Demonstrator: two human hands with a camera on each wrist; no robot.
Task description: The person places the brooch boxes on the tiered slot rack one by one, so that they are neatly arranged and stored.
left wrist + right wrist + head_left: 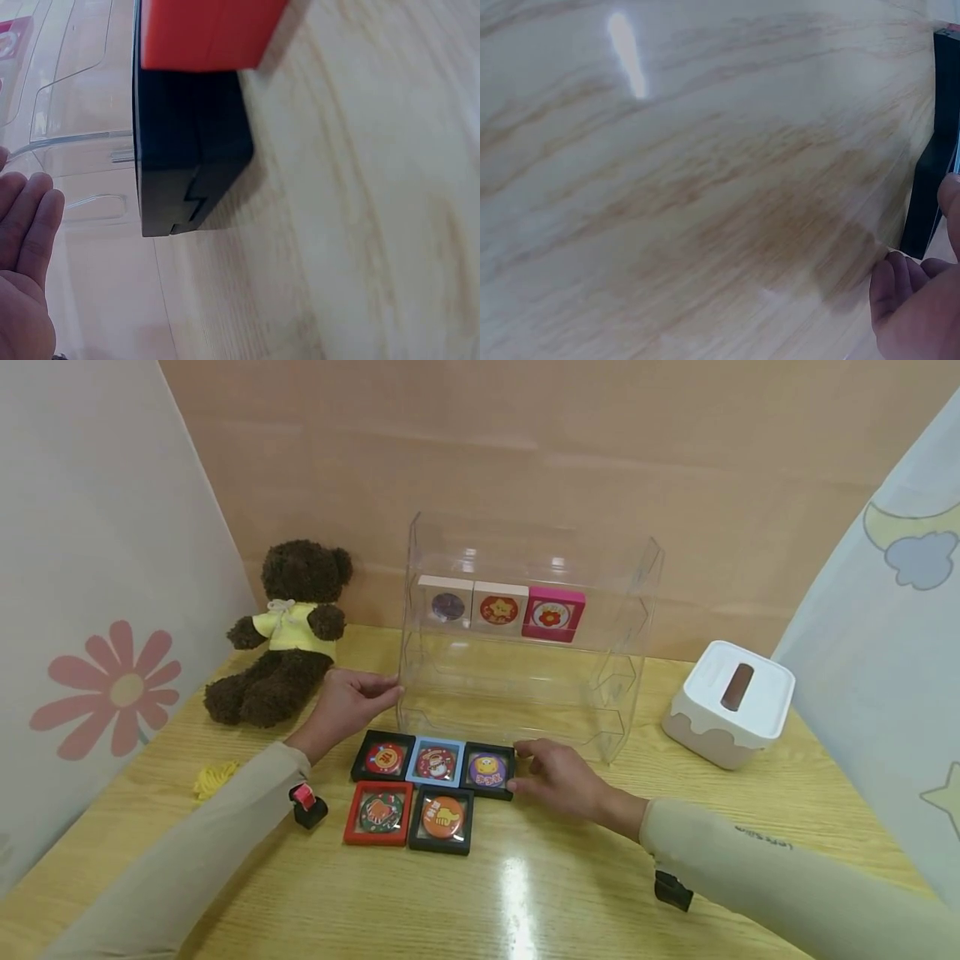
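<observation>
My left hand [351, 700] pinches the left side panel of a clear plastic display rack [517, 681] between thumb and index finger; its other fingers extend beside the panel in the left wrist view. With its thumb and fingers, my right hand [566, 779] holds the right edge of a black-framed purple badge [489, 770] lying on the table. Beside that badge are a blue-framed badge [436, 763] and a black-framed red badge [383, 758]. Nearer lie a red-framed badge [378, 813] and a black-framed orange badge [442, 820]. The rack's upper tier bears two white-framed badges [500, 608] and a pink-framed one [553, 614].
A brown teddy bear [292, 631] in a yellow top leans at the back left, with yellow cord [215, 779] in front of it. A white-lidded tissue box [731, 703] stands at the right. Printed cloths hang on both sides of the wooden table [570, 893].
</observation>
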